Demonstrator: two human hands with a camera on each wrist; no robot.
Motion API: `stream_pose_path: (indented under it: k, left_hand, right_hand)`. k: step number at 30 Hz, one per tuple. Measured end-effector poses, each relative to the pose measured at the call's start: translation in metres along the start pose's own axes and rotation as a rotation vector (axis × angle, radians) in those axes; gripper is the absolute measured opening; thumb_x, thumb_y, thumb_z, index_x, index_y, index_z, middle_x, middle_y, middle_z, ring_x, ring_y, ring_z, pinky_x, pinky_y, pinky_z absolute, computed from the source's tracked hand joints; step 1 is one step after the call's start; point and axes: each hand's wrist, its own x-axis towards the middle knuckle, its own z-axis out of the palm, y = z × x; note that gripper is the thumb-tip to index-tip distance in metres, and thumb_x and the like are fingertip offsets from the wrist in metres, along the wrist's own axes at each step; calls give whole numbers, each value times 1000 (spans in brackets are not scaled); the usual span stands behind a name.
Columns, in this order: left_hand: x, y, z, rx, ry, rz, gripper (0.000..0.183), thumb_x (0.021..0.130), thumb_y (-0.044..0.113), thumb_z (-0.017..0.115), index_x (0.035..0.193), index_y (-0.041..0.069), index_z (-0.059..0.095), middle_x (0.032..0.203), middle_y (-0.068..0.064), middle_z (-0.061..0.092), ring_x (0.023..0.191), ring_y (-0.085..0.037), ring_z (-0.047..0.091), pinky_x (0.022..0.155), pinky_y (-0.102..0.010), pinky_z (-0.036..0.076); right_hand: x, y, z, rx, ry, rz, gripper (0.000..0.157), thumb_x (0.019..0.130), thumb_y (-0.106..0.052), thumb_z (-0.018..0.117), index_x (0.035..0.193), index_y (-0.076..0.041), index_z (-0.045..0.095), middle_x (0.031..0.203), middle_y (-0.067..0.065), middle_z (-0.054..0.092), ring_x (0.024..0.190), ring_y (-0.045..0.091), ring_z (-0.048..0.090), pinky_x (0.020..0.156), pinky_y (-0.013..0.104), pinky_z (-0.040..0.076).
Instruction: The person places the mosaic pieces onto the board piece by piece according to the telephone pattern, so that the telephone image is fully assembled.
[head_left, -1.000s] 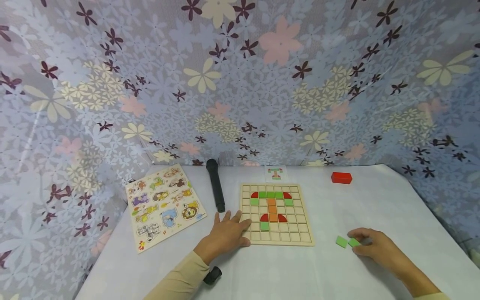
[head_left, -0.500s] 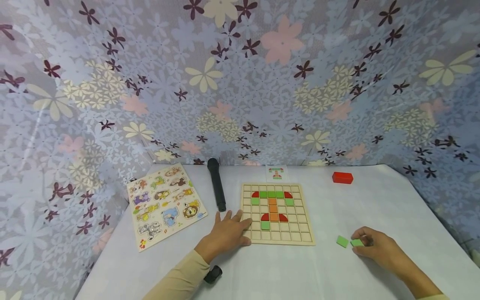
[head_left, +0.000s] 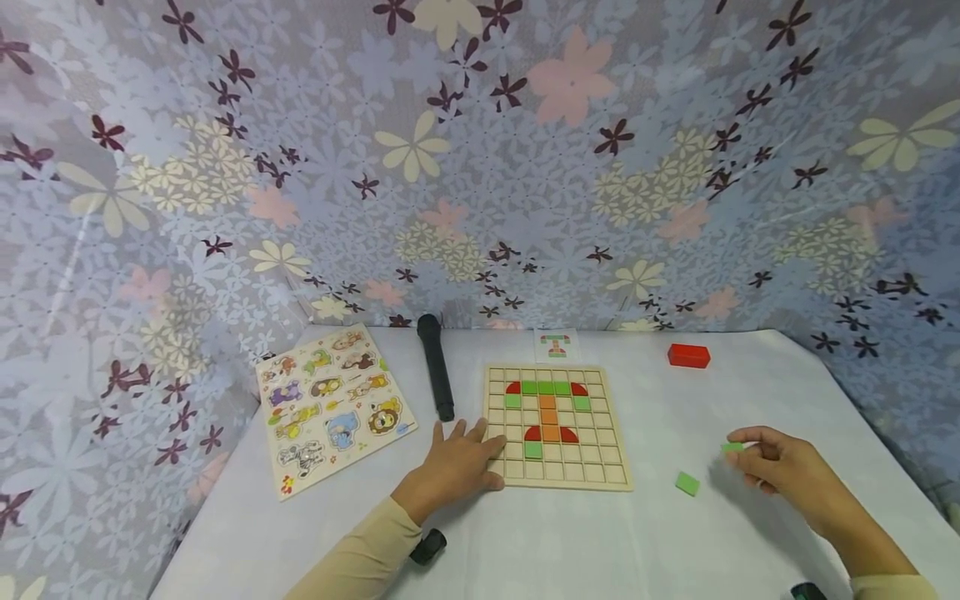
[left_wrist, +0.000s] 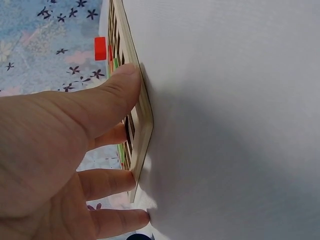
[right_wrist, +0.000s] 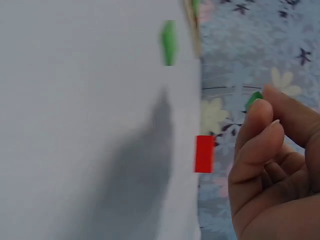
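Observation:
My right hand [head_left: 780, 467] pinches a small green square tile [head_left: 732, 448] between thumb and fingertips, raised above the table at the right. A second green tile [head_left: 687, 483] lies on the white cloth to the left of that hand. My left hand [head_left: 454, 468] rests with spread fingers on the left edge of a wooden grid board [head_left: 592, 477]; in the left wrist view its thumb [left_wrist: 127, 75] lies along the board's rim. Red, green and orange pieces sit in the grid as a T-like figure, with one green tile [head_left: 533, 450] at the lower left.
A small pattern card [head_left: 557, 344] lies behind the board. To its right is a red block [head_left: 688, 356]. Left of the board are a black microphone [head_left: 436, 367] and an animal puzzle board [head_left: 337, 408]. A floral cloth [head_left: 480, 167] hangs behind the table.
My right hand has lifted one green tile off the table and carried it up and to the right, away from the other tile. The left hand stays on the board.

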Motion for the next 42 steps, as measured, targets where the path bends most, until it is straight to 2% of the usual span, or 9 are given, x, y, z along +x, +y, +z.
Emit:
stream_pose_path:
  k: [4,8,11,13,20,27,34,42]
  left_hand:
    - [-1,1,-1,-3,-10,-7,66,89,50,74,148,25,56,158,-16,45,144,-48,40,112,-74,23]
    - [-3,2,-2,-10,-12,-14,65,89,49,74,147,25,57,157,-15,45,145,-48,37,113,-73,22]
    - [-4,2,-2,-12,-5,-12,65,89,49,74,146,25,57,157,-15,45,146,-48,36,113,-73,23]
    - [-4,2,-2,-10,0,-11,64,89,49,74,146,25,58,157,-15,46,146,-48,35,113,-73,23]
    - [-3,1,0,7,14,-9,64,88,50,74,146,25,58,156,-15,47,146,-48,36,112,-74,24]
    - [-3,2,0,9,15,-8,65,88,50,75,146,25,58,156,-14,47,146,-48,36,112,-74,24]
    - [-3,3,-3,6,15,-14,65,87,50,75,146,26,58,156,-14,47,146,-48,36,112,-74,23]
    - [0,0,-1,-9,13,-6,65,88,49,75,146,26,57,156,-15,47,146,-49,35,113,-74,22]
  right_hand:
    - [4,-10,-4,121,59,-47,40,99,-31,69,133,-14,57,91,-1,70,76,17,63,66,33,54]
    - [11,-24,2,219,81,-83,26,98,-31,70,122,-32,59,94,-12,70,78,15,65,67,31,53]
    - [15,-37,11,255,81,-104,28,98,-31,71,123,-30,59,94,-13,71,78,15,65,66,30,53]
    - [18,-45,17,270,80,-119,32,97,-30,71,127,-24,59,94,-13,71,77,14,64,65,29,53]
    - [30,-71,42,341,37,-150,39,98,-24,70,131,-15,52,93,-9,72,68,14,60,59,28,49]
    - [42,-91,76,332,-33,-139,52,96,-17,71,138,1,47,91,1,70,66,16,58,59,30,48]
    - [51,-101,107,338,-109,-144,49,93,-14,73,135,1,51,92,12,70,65,18,60,59,30,46]
    - [56,-104,129,339,-205,-184,46,93,-9,71,132,5,52,82,11,68,59,17,58,54,28,43]
